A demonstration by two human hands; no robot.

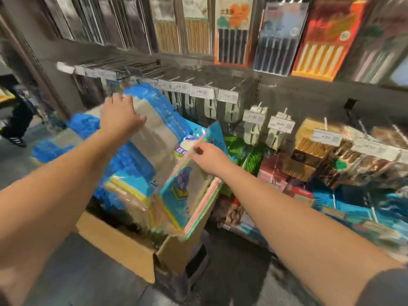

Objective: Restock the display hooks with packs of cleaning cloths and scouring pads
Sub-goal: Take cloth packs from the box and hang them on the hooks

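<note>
- Head view, motion-blurred: I'm seeing the left hand [120, 117] reaching up onto the blue-and-grey cloth packs [152, 127] hanging at the left hooks [141, 70]. Fingers are curling over the top edge, likely steadying the packs near the hook; I can't tell if it's really gripping.
- The right hand [208, 159] is pinching the upper edge of a stack of pastel-edged packs [189, 195], tilting it up over the open cardboard box [123, 241] on the floor, probably lifting stock out to hang.
- More packs are sitting in the box; the restock is looking partway done.
</note>
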